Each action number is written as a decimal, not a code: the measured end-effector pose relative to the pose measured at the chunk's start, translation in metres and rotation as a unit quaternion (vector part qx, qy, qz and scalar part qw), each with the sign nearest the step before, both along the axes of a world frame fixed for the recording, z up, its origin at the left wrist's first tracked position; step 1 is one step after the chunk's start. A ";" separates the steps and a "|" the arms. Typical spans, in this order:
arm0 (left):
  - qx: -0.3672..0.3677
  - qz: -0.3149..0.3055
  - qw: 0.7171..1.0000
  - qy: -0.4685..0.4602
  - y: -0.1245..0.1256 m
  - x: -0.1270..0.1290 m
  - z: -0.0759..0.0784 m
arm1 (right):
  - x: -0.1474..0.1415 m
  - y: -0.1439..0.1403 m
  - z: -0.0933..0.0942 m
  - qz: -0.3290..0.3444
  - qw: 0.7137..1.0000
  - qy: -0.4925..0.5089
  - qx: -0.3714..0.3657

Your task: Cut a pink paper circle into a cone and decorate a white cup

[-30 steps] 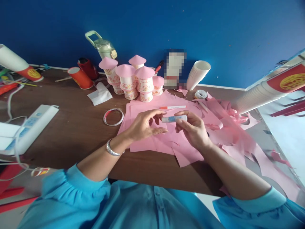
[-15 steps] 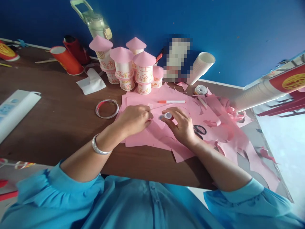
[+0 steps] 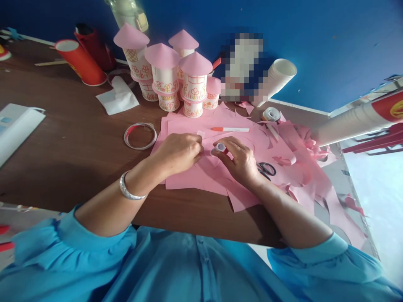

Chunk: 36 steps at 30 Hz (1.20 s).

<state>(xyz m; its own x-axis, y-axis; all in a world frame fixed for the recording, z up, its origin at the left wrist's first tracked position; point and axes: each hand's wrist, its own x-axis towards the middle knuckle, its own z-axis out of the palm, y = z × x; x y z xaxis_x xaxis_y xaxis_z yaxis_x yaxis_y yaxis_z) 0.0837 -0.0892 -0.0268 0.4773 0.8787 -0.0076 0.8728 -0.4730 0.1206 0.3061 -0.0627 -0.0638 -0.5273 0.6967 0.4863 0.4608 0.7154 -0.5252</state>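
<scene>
My left hand (image 3: 178,152) lies on the pink paper sheets (image 3: 189,180) with its fingers curled, pinching a pink paper piece at its fingertips. My right hand (image 3: 241,161) grips a small glue stick (image 3: 219,147), held with its end pointing up, right next to the left fingertips. Both hands rest low on the paper near the middle of the brown table (image 3: 78,167). A bracelet sits on my left wrist.
Pink-roofed paper-cup towers (image 3: 195,84) stand behind the paper. A red-capped pen (image 3: 229,129), scissors (image 3: 267,168), a tape ring (image 3: 140,135), a tape roll (image 3: 271,114), white cup stacks (image 3: 277,77), a red cup (image 3: 80,63) and a power strip (image 3: 15,126) surround the hands.
Both hands dropped from mid-air onto the pink paper. The glue stick turned from lying sideways to standing on end. The left fingers closed. The view shifted downward.
</scene>
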 end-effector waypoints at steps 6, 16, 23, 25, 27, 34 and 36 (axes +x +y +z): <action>-0.014 0.016 1.000 0.001 0.001 0.000 0.001 | 0.002 0.002 0.002 -0.014 1.000 -0.014 -0.009; -0.043 0.023 0.999 -0.004 0.001 0.001 0.007 | 0.003 0.004 0.006 -0.018 0.998 -0.043 0.029; -0.056 0.040 0.997 -0.025 0.001 0.000 0.007 | 0.007 0.006 0.006 -0.017 0.997 -0.055 0.054; -0.064 0.047 0.996 -0.029 0.002 0.000 0.006 | 0.010 0.006 0.010 -0.026 0.996 -0.051 0.072; -0.072 0.060 0.995 -0.024 0.002 0.001 0.005 | 0.013 0.005 0.018 -0.052 0.994 -0.033 0.087; -0.066 0.061 0.996 -0.019 0.002 0.001 0.005 | -0.004 -0.005 0.019 -0.046 0.998 0.014 0.030; -0.061 0.051 0.996 -0.028 0.002 0.001 0.005 | -0.009 -0.005 0.010 -0.026 0.999 0.007 0.017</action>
<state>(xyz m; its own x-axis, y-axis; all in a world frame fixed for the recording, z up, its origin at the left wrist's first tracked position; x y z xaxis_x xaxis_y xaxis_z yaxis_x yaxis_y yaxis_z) 0.0846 -0.0875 -0.0218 0.3882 0.9169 -0.0932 0.9057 -0.3608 0.2226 0.2967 -0.0677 -0.0535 -0.4833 0.7065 0.5170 0.4907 0.7077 -0.5083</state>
